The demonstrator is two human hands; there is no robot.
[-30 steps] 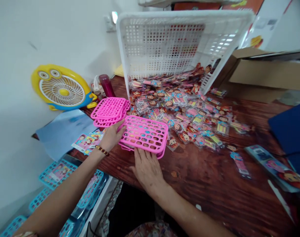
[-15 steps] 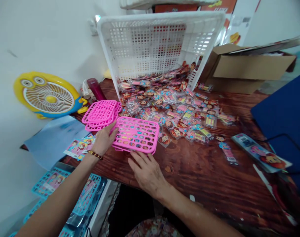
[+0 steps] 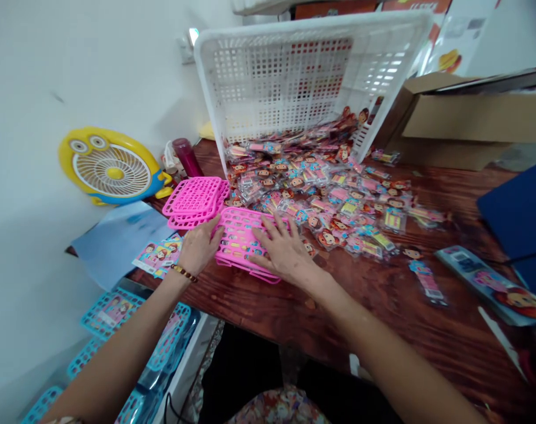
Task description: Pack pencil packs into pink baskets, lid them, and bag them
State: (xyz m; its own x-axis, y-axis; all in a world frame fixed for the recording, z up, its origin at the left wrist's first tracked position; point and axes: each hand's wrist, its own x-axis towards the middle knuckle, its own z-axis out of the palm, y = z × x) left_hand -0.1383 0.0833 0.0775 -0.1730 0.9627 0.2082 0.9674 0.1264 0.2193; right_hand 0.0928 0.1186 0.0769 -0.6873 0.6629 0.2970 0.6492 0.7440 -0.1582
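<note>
A pink perforated plastic tray (image 3: 237,241) lies on the dark wooden table (image 3: 382,312) in front of me. My left hand (image 3: 200,247) rests against its left edge, fingers curled at the rim. My right hand (image 3: 284,248) lies flat on top of the tray, fingers spread and reaching toward its far side. A stack of more pink trays (image 3: 196,200) sits just behind to the left. Several small wrapped cartoon-figure packets (image 3: 338,197) spill across the table from a tipped white plastic basket (image 3: 303,76).
A yellow cartoon fan (image 3: 111,168) leans on the wall at left, with a dark red bottle (image 3: 187,156) beside it. Printed cards (image 3: 157,254) lie by my left hand. Blue trays (image 3: 113,309) sit below the table edge. A cardboard box (image 3: 466,118) and a blue object (image 3: 521,221) stand right.
My right hand has moved from the table in front of the pink tray up onto the tray's top. My left hand stays at its left edge.
</note>
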